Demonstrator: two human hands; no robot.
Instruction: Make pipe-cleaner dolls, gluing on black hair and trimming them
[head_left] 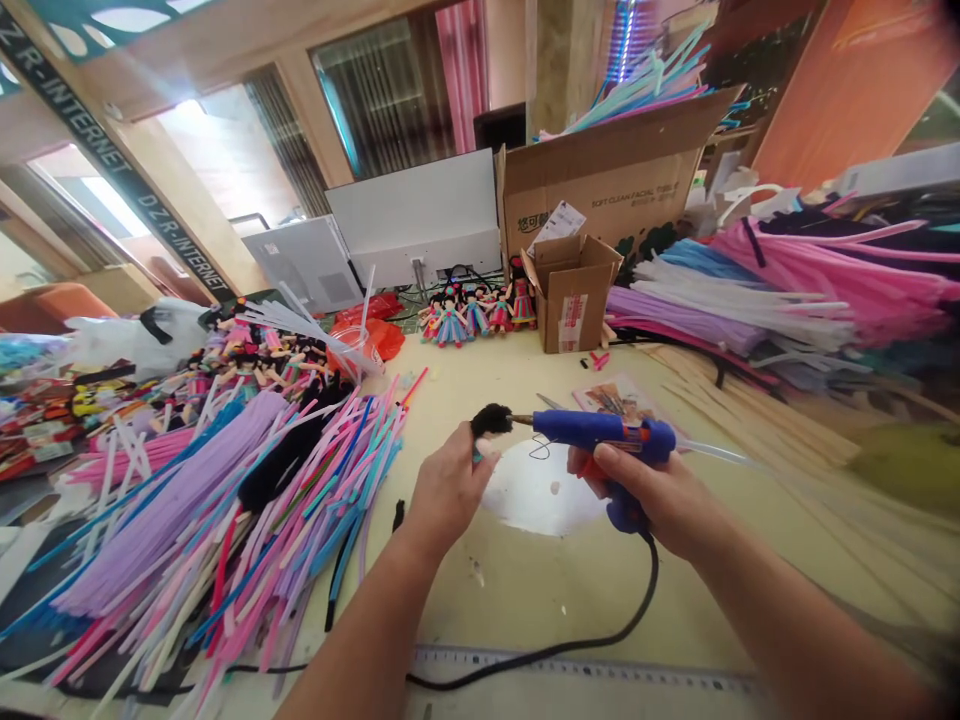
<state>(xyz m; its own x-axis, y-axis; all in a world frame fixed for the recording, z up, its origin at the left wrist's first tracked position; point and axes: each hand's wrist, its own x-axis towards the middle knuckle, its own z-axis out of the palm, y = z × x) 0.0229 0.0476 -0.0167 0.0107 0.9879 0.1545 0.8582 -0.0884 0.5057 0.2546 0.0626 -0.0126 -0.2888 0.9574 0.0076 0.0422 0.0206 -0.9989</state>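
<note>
My right hand (652,490) is wrapped round the handle of a blue hot glue gun (592,427), with a clear glue stick (720,453) coming out of its back. Its metal nozzle points left and meets, or nearly meets, a small fuzzy black piece (491,420). That piece sits pinched in the fingers of my left hand (454,480); a pale bit shows below it, and the rest is hidden by the fingers. Below the gun lies a shiny round pad (536,490) with a small blob on it. A dark cord (630,620) runs from the gun's handle.
Heaps of coloured pipe cleaners (300,500) cover the left side, with more bundles (705,300) at the right. Finished small dolls (454,318) stand at the back beside a small cardboard box (574,290). A ruler (585,668) lies along the front.
</note>
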